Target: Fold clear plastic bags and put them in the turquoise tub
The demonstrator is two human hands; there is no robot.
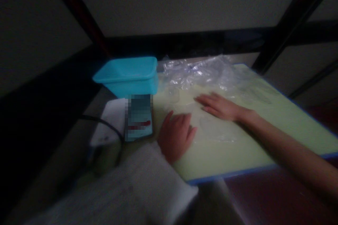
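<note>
A clear plastic bag (215, 128) lies flat on the pale yellow-green table, its edges faint in the dim light. At the bag's left edge rests my left hand (177, 136), fingers spread and palm down, with a light sleeve behind it. My right hand (220, 107) lies flat along the bag's far side, fingers stretched out to the left. Neither hand grips anything. Beyond both hands spreads a crumpled heap of clear plastic bags (200, 72). A small see-through piece (173, 95) sits in front of that heap; its kind is unclear.
A turquoise plastic basin (132, 77) stands at the back left. Before it lies a phone-like device (139, 117) with a blurred-out screen, over a white sheet-like item (112, 121). A black cable (105, 122) curves nearby. The table (290, 126) has a blue edge; a wall rises behind.
</note>
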